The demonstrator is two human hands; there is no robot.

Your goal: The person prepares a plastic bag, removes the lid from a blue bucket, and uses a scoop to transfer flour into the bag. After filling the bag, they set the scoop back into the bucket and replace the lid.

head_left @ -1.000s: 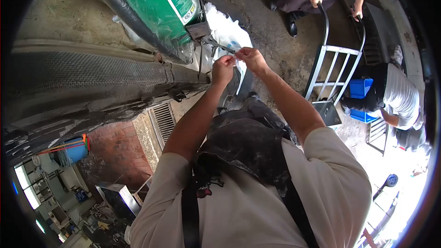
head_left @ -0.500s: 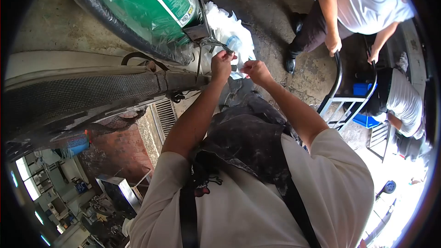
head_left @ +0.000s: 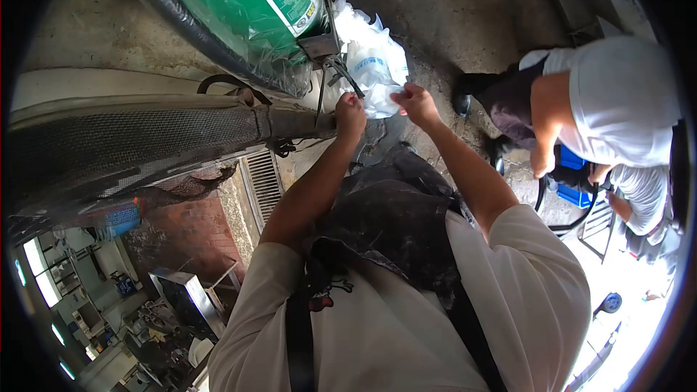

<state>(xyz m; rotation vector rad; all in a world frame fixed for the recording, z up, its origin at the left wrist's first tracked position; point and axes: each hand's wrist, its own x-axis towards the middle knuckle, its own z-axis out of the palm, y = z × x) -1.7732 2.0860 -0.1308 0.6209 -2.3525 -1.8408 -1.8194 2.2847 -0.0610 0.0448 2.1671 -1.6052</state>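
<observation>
White plastic bags [head_left: 377, 54] with faint blue print hang bunched beside a metal bracket [head_left: 318, 46]. My right hand [head_left: 419, 105] pinches the near edge of one bag between thumb and fingers. Left of it, my left hand [head_left: 351, 115] is closed, its fingertips at the lower end of a dark strip [head_left: 344, 75] that hangs from the bracket. Fingers hide part of that strip's end. A small gap separates the two hands.
A green cylinder wrapped in clear plastic [head_left: 239, 22] stands at upper left, above a mesh-covered beam [head_left: 160, 134]. At right, a co-worker in a white shirt [head_left: 617, 94] grips a trolley handle [head_left: 541, 192]; another person [head_left: 642, 192] bends by blue crates [head_left: 572, 167].
My right hand has moved slightly up and right, and the bag's edge is more spread out. The co-worker with the trolley has moved down and right.
</observation>
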